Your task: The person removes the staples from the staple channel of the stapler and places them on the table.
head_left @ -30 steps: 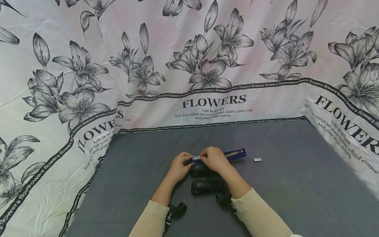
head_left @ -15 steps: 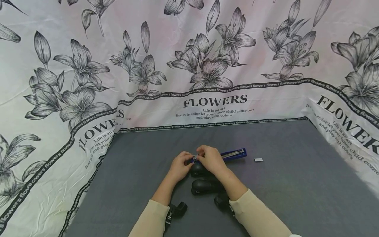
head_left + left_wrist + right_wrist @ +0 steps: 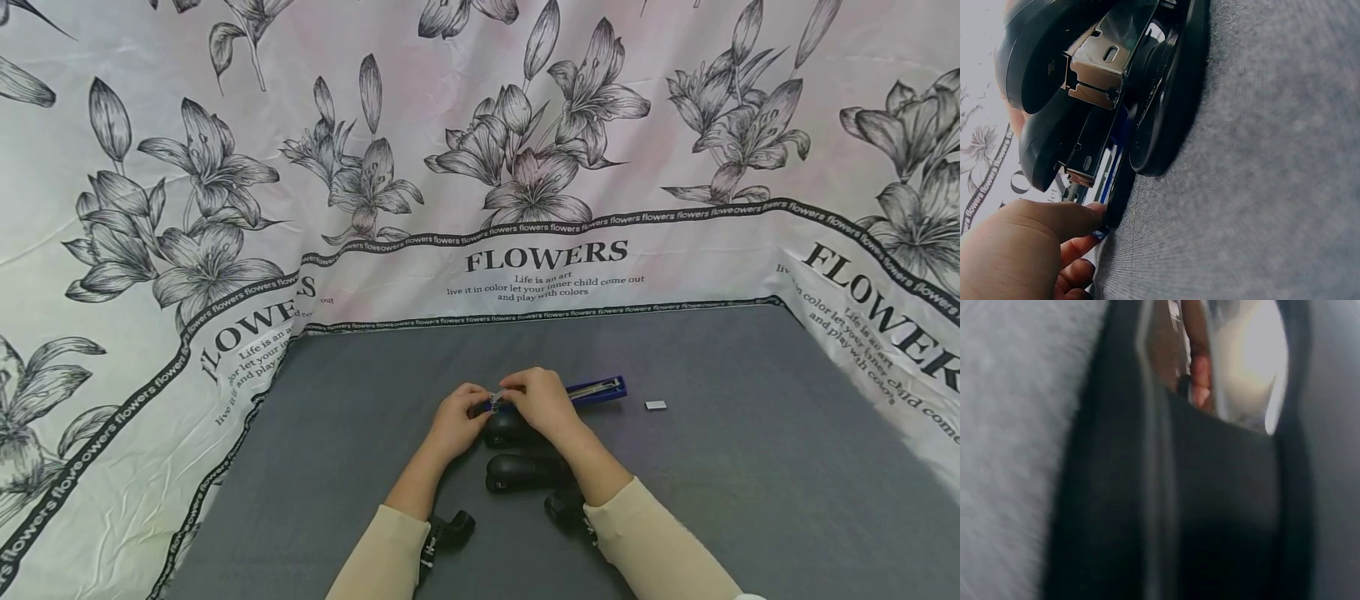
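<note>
The blue stapler [image 3: 596, 389] already lies opened beyond two black staplers [image 3: 525, 473] — its end pinched by the left hand [image 3: 457, 423]. The right hand [image 3: 542, 402] pinches a small silver piece [image 3: 496, 397] there, not yet released; whether it sits inside is too small to tell. A white block [image 3: 656, 406] lies apart, untouched.

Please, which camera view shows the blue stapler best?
The head view: one end of the blue stapler shows plainly beyond the right hand, though this hand hides its middle. The left wrist view gives only blue slivers among black staplers. In the right wrist view I cannot make it out; a blurred black shape fills the middle.
</note>
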